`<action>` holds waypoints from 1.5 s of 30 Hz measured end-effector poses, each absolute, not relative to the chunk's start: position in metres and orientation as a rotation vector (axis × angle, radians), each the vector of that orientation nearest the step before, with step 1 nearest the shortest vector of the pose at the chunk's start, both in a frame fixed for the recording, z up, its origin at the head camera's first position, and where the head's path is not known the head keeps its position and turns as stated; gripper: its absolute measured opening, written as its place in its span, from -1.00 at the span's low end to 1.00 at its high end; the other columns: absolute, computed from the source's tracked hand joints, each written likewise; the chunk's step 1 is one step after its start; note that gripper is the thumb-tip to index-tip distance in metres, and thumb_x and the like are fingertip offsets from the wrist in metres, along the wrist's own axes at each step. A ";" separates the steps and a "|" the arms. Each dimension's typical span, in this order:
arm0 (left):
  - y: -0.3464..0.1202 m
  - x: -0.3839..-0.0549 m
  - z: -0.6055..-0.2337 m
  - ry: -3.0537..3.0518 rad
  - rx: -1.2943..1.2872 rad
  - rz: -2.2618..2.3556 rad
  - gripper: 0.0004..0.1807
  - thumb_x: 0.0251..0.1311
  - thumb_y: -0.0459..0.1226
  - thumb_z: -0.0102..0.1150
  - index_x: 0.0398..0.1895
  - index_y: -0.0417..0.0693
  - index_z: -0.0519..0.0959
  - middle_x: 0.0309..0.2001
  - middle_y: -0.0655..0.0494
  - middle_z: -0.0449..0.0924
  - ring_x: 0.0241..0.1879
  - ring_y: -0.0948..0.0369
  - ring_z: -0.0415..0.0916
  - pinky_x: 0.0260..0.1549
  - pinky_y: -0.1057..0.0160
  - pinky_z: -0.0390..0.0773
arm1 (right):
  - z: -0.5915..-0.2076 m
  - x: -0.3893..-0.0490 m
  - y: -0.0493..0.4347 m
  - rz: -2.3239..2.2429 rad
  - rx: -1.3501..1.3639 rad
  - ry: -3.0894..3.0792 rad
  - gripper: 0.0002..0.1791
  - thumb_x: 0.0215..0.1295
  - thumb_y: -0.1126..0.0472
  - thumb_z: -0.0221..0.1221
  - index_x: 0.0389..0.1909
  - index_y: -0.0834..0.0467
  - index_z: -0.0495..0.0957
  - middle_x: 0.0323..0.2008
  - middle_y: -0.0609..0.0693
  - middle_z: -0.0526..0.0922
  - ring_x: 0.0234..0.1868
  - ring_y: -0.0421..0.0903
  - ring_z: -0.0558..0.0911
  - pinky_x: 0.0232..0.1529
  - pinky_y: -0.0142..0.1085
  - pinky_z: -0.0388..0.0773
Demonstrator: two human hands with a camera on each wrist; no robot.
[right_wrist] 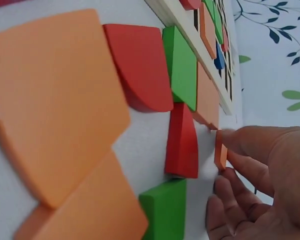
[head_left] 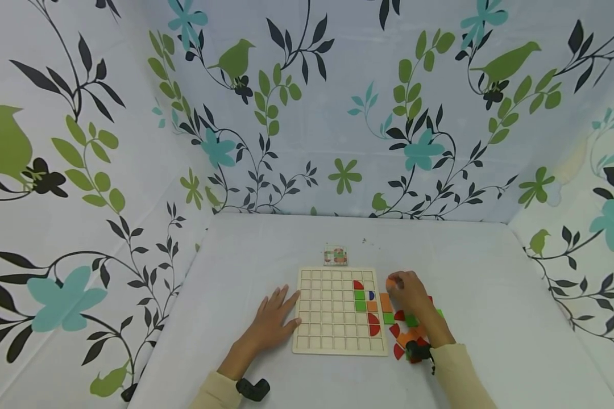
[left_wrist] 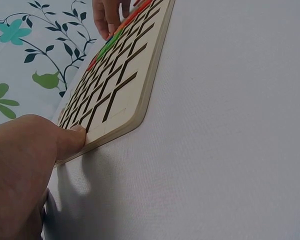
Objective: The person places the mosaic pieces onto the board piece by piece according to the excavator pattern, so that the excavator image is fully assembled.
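Observation:
A light wooden grid board (head_left: 319,325) lies on the white table. Several red, green, orange and blue pieces sit in its right-hand cells, such as a red quarter-round piece (head_left: 358,285) and a green square (head_left: 360,295). My left hand (head_left: 272,325) rests flat at the board's left edge with fingers spread; in the left wrist view its thumb (left_wrist: 72,140) touches the rim. Beyond the board's right edge my right hand (head_left: 411,294) pinches a small orange block (right_wrist: 220,150) between thumb and fingers, close over the table.
Loose pieces lie in a heap right of the board, partly under my right forearm: red quarter-rounds (right_wrist: 142,65), green blocks (right_wrist: 182,67) and large orange ones (right_wrist: 55,100). A small patterned card (head_left: 335,255) lies behind the board. Printed cloth (head_left: 297,113) hangs around the table.

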State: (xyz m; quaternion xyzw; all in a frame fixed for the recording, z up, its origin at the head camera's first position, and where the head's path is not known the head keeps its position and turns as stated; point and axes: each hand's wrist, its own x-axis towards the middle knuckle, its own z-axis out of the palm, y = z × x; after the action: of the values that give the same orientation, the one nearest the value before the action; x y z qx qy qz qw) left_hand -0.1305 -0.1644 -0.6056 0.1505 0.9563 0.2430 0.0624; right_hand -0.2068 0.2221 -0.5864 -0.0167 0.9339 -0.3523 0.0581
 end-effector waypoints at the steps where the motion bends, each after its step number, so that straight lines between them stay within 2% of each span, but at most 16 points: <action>1: -0.164 -0.131 -0.606 2.889 0.452 0.734 -0.26 0.52 0.02 0.13 0.66 0.02 0.23 0.68 -0.21 0.04 0.67 -0.23 -0.07 0.55 -0.38 -0.06 | -0.588 -0.207 0.222 -1.073 -0.039 2.822 -0.65 0.51 0.24 0.22 0.18 0.35 0.60 0.09 0.33 0.54 -0.01 0.16 0.54 0.10 0.10 0.58; 8: -0.164 -0.130 -0.606 2.884 0.438 0.707 -0.26 0.53 0.02 0.12 0.67 0.04 0.22 0.68 -0.21 0.03 0.67 -0.22 -0.08 0.56 -0.37 -0.04 | -0.597 -0.209 0.221 -1.132 -0.036 2.793 -0.63 0.52 0.24 0.23 0.23 0.32 0.56 0.11 0.31 0.51 0.02 0.16 0.47 0.14 0.08 0.55; 14: -0.164 -0.130 -0.604 2.880 0.438 0.714 -0.27 0.54 0.02 0.11 0.67 0.05 0.22 0.68 -0.21 0.03 0.67 -0.22 -0.08 0.56 -0.37 -0.05 | -0.601 -0.211 0.219 -1.114 -0.064 2.799 -0.62 0.54 0.21 0.22 0.25 0.31 0.56 0.17 0.31 0.50 0.07 0.17 0.49 0.20 0.13 0.55; 21: -0.164 -0.130 -0.604 2.881 0.456 0.715 -0.26 0.53 0.03 0.11 0.67 0.04 0.23 0.67 -0.21 0.04 0.67 -0.22 -0.07 0.55 -0.38 -0.04 | -0.594 -0.203 0.215 -1.133 -0.119 2.818 -0.63 0.56 0.18 0.21 0.25 0.29 0.58 0.12 0.26 0.52 0.02 0.12 0.55 0.14 0.10 0.60; 25: -0.164 -0.130 -0.605 2.886 0.457 0.717 -0.27 0.53 0.03 0.11 0.67 0.04 0.23 0.67 -0.21 0.05 0.67 -0.22 -0.07 0.55 -0.38 -0.03 | -0.589 -0.190 0.209 -1.127 -0.193 2.822 -0.66 0.54 0.21 0.23 0.24 0.22 0.59 0.09 0.19 0.54 0.01 0.07 0.58 0.06 0.00 0.65; 29: -0.164 -0.130 -0.605 2.886 0.459 0.725 -0.27 0.53 0.02 0.12 0.66 0.03 0.24 0.67 -0.22 0.05 0.67 -0.23 -0.06 0.55 -0.39 -0.03 | -0.587 -0.175 0.202 -1.101 -0.254 2.808 -0.66 0.49 0.25 0.29 0.22 0.16 0.59 0.02 0.08 0.56 -0.04 -0.03 0.55 -0.02 -0.15 0.62; 32: -0.163 -0.130 -0.605 2.884 0.456 0.722 -0.27 0.53 0.03 0.12 0.66 0.04 0.23 0.67 -0.22 0.05 0.67 -0.23 -0.07 0.55 -0.38 -0.03 | -0.585 -0.163 0.195 -1.090 -0.272 2.782 -0.70 0.46 0.22 0.33 0.14 0.09 0.60 -0.02 -0.01 0.56 -0.08 -0.08 0.49 -0.04 -0.19 0.55; 38: -0.164 -0.130 -0.604 2.885 0.443 0.725 -0.27 0.53 0.01 0.13 0.66 0.03 0.24 0.67 -0.22 0.05 0.67 -0.23 -0.07 0.55 -0.38 -0.04 | -0.582 -0.142 0.180 -0.998 -0.358 2.822 -0.84 0.37 0.15 0.42 -0.17 -0.06 0.61 -0.11 -0.14 0.57 -0.09 -0.13 0.48 -0.04 -0.11 0.40; 45: -0.164 -0.130 -0.604 2.880 0.441 0.719 -0.26 0.53 0.01 0.12 0.67 0.03 0.22 0.68 -0.21 0.03 0.67 -0.22 -0.09 0.56 -0.37 -0.05 | -0.586 -0.129 0.169 -0.831 -0.446 2.918 -0.83 0.33 0.13 0.45 -0.29 -0.12 0.61 -0.05 -0.11 0.64 0.05 -0.08 0.54 -0.08 -0.14 0.40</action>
State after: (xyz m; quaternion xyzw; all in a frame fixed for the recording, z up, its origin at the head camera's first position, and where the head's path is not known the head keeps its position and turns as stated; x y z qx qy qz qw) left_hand -0.1305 -0.1637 -0.6041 0.1466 0.9573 0.2390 0.0703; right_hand -0.1288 0.1687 -0.5857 -0.1452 0.9509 -0.2709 0.0375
